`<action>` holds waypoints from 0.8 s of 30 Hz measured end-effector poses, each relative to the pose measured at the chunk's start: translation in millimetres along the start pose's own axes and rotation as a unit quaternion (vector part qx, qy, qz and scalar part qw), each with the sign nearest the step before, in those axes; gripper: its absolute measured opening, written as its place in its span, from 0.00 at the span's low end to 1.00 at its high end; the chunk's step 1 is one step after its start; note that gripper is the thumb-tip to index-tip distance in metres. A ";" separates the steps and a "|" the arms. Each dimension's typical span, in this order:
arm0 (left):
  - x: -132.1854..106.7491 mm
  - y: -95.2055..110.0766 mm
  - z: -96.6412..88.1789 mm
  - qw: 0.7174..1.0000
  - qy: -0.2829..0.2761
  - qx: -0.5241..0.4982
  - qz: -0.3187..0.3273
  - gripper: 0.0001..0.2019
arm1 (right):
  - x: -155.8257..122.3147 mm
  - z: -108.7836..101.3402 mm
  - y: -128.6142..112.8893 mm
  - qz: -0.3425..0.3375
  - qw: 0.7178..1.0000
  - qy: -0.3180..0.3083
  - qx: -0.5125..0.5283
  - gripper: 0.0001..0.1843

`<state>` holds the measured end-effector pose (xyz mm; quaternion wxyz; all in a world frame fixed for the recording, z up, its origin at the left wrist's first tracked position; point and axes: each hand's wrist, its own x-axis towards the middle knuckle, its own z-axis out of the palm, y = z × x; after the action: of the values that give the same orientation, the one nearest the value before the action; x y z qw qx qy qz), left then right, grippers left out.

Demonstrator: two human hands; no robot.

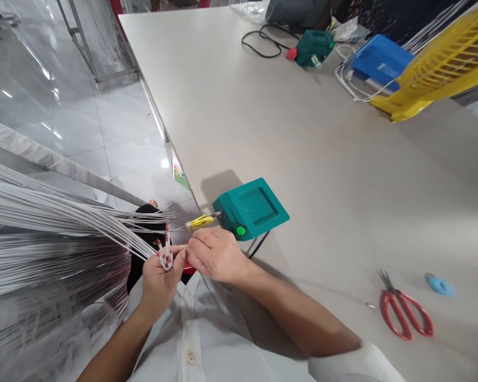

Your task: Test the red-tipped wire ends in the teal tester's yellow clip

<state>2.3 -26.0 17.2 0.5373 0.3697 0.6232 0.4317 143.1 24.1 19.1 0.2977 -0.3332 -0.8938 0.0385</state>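
Note:
My left hand (pixel 159 281) is closed around a small bunch of white wires (pixel 166 259) with red ends, which stick up above its fist. Its thumb and forefinger meet the fingertips of my right hand (pixel 217 254). The right hand is pinched closed, and what lies between its fingers is hidden. Just beyond it stands a teal machine (pixel 258 207) with a green button, near the table edge. A yellow clip-like piece (pixel 200 222) juts from the machine's left side, close above my right knuckles. Something red shows under the right hand, partly covered.
Long white wires (pixel 63 204) hang in bundles over a rail at the left. Red-handled scissors (pixel 405 313) and a blue ring-like object (pixel 440 285) lie on the table (pixel 322 159) at right. Farther back are another green device (pixel 314 49), a blue tray (pixel 382 59) and a yellow fan (pixel 442 69).

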 end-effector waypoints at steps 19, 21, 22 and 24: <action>1.7 7.0 -0.3 0.998 0.070 -0.003 -0.002 0.09 | 2.7 -7.5 -8.7 0.235 0.913 0.056 0.329 0.12; 1.3 7.6 0.9 0.999 0.050 -0.011 -0.003 0.08 | 3.0 -5.1 -8.8 0.246 0.911 0.023 0.329 0.12; 1.1 7.4 1.5 0.999 0.041 -0.018 -0.004 0.08 | 3.5 -4.3 -8.7 0.244 0.912 0.014 0.330 0.11; 0.7 5.5 2.6 0.999 0.026 -0.042 -0.008 0.08 | 5.0 -3.4 -8.4 0.224 0.916 0.012 0.331 0.06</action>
<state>4.7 -23.1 21.9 0.5397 0.3305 0.6208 0.4627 137.2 20.2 26.7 0.3850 -0.4078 -0.7281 0.3942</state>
